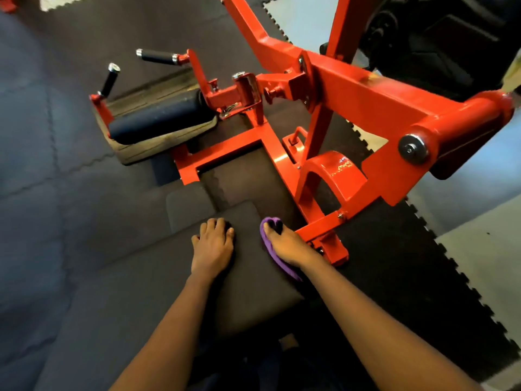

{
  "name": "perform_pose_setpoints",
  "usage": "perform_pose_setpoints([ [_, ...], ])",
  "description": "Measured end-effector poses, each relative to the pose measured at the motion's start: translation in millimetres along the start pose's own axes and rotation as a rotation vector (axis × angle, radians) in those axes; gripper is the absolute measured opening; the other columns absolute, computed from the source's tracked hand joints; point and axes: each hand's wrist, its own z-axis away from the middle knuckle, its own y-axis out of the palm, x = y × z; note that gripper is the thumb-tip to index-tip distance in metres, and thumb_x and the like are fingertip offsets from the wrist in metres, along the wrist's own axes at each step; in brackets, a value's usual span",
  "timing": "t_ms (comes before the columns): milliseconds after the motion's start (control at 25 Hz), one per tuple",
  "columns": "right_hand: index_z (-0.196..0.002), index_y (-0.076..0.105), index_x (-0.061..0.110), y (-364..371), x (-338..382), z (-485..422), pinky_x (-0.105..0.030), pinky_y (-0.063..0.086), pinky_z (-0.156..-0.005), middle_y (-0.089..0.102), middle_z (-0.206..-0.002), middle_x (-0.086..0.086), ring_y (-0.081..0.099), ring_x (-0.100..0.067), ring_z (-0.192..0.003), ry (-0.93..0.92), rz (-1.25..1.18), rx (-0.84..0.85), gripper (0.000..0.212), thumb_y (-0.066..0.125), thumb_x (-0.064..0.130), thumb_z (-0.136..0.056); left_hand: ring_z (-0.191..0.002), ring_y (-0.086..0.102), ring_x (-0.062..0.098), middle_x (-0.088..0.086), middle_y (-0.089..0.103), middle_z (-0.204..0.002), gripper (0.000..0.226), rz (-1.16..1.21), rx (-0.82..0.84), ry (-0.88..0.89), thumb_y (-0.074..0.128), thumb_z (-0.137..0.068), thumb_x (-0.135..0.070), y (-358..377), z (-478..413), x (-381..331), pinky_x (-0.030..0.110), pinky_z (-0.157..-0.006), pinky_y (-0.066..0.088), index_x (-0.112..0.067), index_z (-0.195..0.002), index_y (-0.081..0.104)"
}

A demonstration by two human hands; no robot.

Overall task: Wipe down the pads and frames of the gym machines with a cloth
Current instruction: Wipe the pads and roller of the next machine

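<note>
Purple cloth (267, 245), grasped by the right hand (285, 246), presses the seat pad (249, 280); left hand (212, 246) lies flat, grip released.

No writing here that I can read; a small bright mark on the red bracket (335, 167), right of centre, is too blurred.

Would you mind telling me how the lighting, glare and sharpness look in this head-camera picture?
Head view throughout: wide-angle bending curves the red frame and floor mats; a bright glare streak sits on the curved bracket; the dark seat pad shows little detail, and the upper right corner is dim and soft.
</note>
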Motion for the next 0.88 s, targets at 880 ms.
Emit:
perform_pose_setpoints([
  [880, -0.147, 0.047, 0.012, 19, 28, -116, -0.013, 0.029, -0.101, 0.044, -0.153, -0.005, 0.042, -0.016, -0.137, -0.079, -0.301, 0.033, 0.052, 0.052, 0.040, -0.103, -0.153, 0.001, 0.017, -0.004, 0.008, -0.167, 0.058, -0.009, 0.155, -0.138, 0.023, -0.104, -0.052, 2, 1, -2, 0.059, -0.121, 0.000, -0.029, -0.158, 0.017],
])
